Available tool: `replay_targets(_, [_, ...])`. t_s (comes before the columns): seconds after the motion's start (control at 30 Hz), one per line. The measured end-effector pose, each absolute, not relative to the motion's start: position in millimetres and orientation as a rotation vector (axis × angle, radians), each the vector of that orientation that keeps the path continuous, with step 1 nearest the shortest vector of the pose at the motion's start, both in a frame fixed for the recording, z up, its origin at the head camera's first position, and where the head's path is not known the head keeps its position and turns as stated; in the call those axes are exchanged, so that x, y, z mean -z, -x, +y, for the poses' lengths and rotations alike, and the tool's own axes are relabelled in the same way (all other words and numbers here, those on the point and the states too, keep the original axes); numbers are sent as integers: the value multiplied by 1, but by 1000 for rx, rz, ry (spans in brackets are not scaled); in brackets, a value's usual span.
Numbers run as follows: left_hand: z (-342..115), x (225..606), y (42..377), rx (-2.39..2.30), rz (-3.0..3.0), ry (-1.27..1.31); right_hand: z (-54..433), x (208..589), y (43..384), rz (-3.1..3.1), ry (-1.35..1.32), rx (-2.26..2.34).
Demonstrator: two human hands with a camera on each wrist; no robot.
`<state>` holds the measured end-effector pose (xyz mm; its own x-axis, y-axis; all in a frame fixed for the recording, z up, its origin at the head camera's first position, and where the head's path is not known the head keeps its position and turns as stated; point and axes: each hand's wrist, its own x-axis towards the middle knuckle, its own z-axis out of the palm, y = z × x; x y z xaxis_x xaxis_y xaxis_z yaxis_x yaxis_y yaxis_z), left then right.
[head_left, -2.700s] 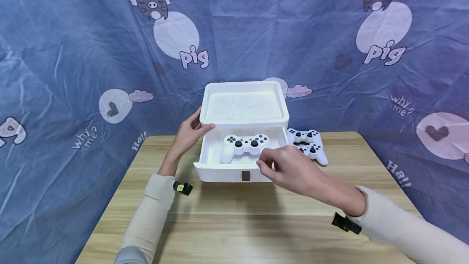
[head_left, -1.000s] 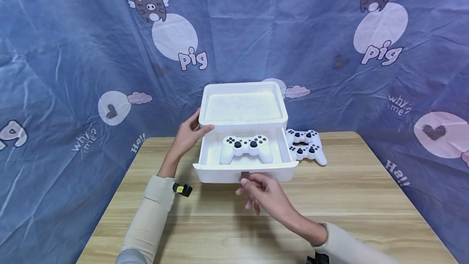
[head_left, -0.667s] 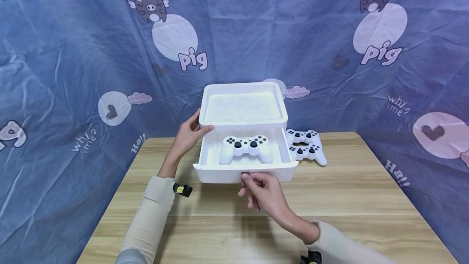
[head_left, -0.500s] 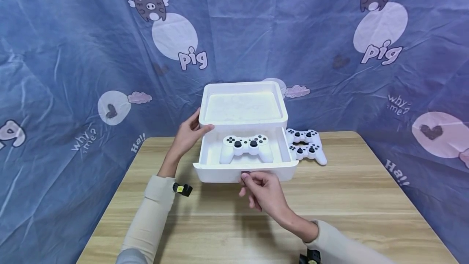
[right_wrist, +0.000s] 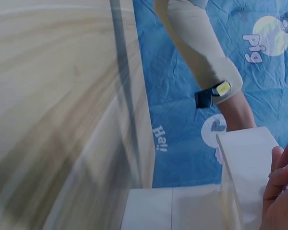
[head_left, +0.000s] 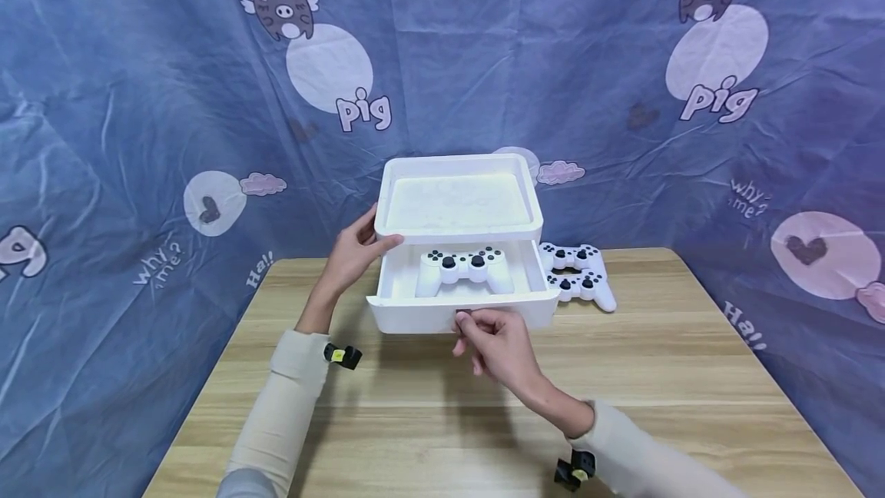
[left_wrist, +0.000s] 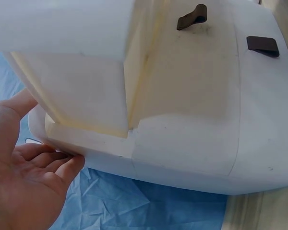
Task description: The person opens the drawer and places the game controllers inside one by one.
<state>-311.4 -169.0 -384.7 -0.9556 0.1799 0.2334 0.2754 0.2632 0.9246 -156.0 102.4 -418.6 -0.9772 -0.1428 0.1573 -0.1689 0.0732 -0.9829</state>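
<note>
A white drawer cabinet (head_left: 470, 237) with a tray-like top stands at the table's back. Its upper drawer (head_left: 415, 319) is pulled out, with one white game controller (head_left: 465, 269) lying inside. My left hand (head_left: 349, 256) holds the cabinet's left side, thumb over the front corner and fingers along the side wall (left_wrist: 105, 143). At the drawer's front, thumb and index finger of my right hand (head_left: 508, 352) pinch the small brown pull tab (head_left: 464, 312), mostly covered by them. The right wrist view catches only part of that hand at its lower right edge.
Two more white controllers (head_left: 581, 283) lie on the wooden table (head_left: 657, 375) right of the cabinet. Lower on the cabinet front are two brown tabs (left_wrist: 263, 46) on closed drawers. A blue printed curtain (head_left: 456, 60) hangs behind and at both sides.
My right hand came down from above the drawer to its tab and pinched it. The drawer, with the controller, has since slid slightly inward. My left hand stays where it was.
</note>
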Motion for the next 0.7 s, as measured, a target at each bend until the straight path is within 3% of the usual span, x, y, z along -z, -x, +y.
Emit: replay_targets(0.7, [-170, 376, 309, 1800, -2463, 387, 102, 411, 194, -2340, -306, -1988])
